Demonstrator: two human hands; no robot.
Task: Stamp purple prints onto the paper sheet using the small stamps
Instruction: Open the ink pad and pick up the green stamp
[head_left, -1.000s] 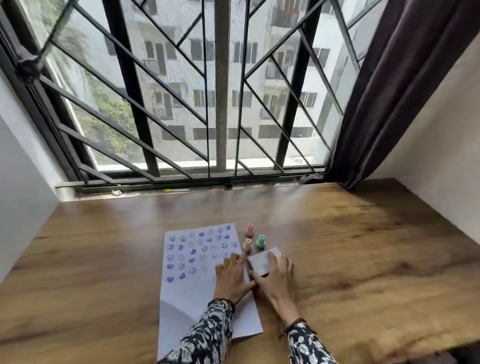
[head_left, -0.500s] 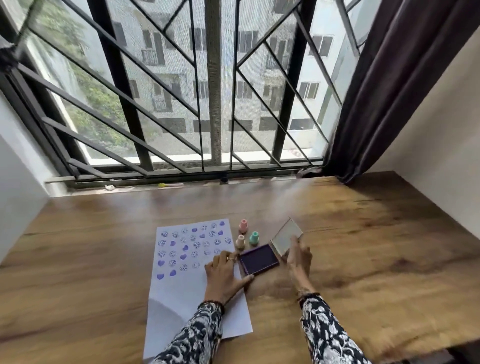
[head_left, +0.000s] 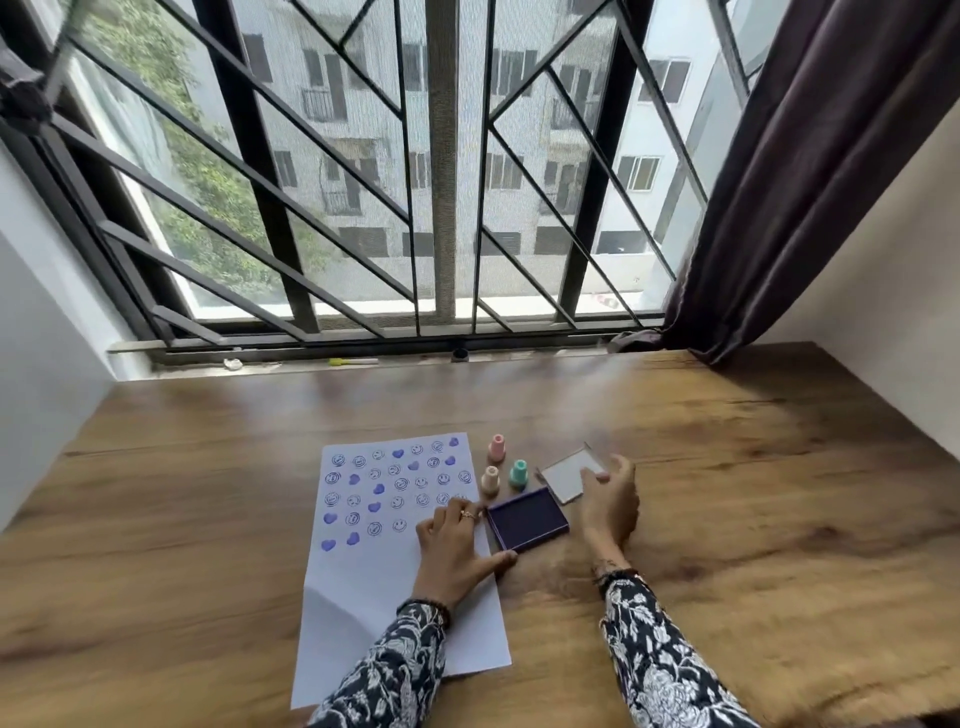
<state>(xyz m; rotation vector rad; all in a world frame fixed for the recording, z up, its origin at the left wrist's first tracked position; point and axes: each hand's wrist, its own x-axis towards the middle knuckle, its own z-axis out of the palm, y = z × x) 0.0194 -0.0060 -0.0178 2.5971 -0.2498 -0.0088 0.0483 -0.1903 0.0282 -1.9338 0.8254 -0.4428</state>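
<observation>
Left hand lies flat, empty, on the paper mid-table; right hand loosely holds the lid beside the open pad. Drop the lid clear, then ink a stamp evenly.

Three small stamps: two pink, one teal. One open purple ink pad, one lid, one printed paper sheet, two hands.
</observation>
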